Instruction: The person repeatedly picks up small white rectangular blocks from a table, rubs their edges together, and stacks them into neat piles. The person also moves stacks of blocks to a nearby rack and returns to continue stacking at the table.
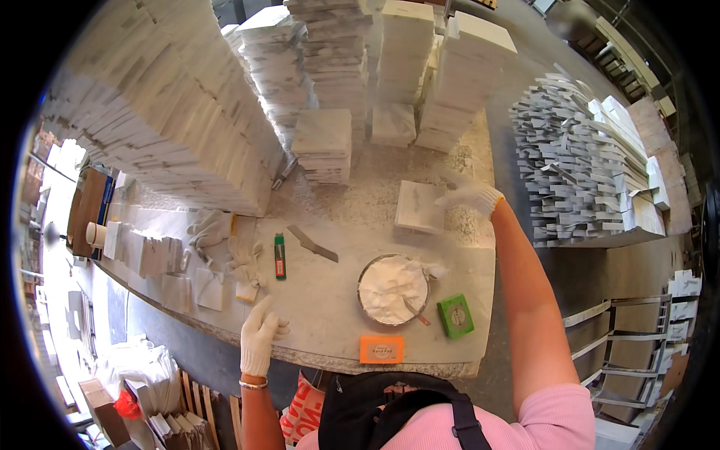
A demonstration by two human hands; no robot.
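My right hand point(471, 196), in a white knit glove, reaches out over the table with its fingers spread. Its fingertips are at the right edge of a low stack of square white stone tiles point(420, 207); I see no grip on the tiles. Above the table's front edge is my left hand point(262, 337), also gloved, holding nothing, its fingers loosely apart. Between the hands stands a round bowl of white powder point(391, 291) with a small spatula point(415, 311) stuck in it. An orange hand pad point(381, 349) and a green pad point(456, 316) lie near the bowl.
A green-handled cutter point(280, 256) and a flat metal blade point(313, 244) lie mid-table. Spare gloves point(244, 262) and small tiles point(210, 289) are at the left. Tall tile stacks point(330, 64) line the back. A loaded pallet point(562, 165) and a metal rack point(622, 341) stand right.
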